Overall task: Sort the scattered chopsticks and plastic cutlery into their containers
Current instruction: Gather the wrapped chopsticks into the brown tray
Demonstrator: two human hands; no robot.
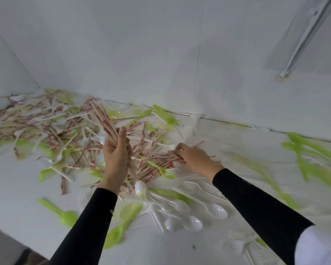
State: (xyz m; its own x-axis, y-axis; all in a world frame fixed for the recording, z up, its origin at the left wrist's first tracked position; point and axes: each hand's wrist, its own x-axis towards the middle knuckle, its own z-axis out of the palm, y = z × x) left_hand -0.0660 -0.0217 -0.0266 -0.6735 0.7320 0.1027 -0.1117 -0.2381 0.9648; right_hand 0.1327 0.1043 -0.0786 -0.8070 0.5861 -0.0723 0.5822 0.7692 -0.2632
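Most of the sorting lies ahead: a white table [17, 178] set against a wall [141, 54] is strewn from end to end with mixed tableware, and no container shows anywhere in view. The biggest heap, red-printed chopsticks [46, 131] tangled with white and green plastic, spreads across the far left and centre. Green cutlery [304, 150] lies blurred along the right side, well apart from the heap, and a green spoon [65, 217] sits near the front edge. White spoons [191, 222] and forks [189, 185] lie loosely together at the front, between the person's two black sleeves [88, 222]. The left hand [115, 155] grips a bundle [101, 117] of chopsticks, fingers and thumb wrapped round it, the sticks slanting up and away over the heap. The right hand [195, 156] is down on the table just to its right, fingers curled round a few more chopsticks lying flat. On this showing the gathering of chopsticks is at an early stage, nothing has reached a container, and the plastic pieces appear not yet sorted.
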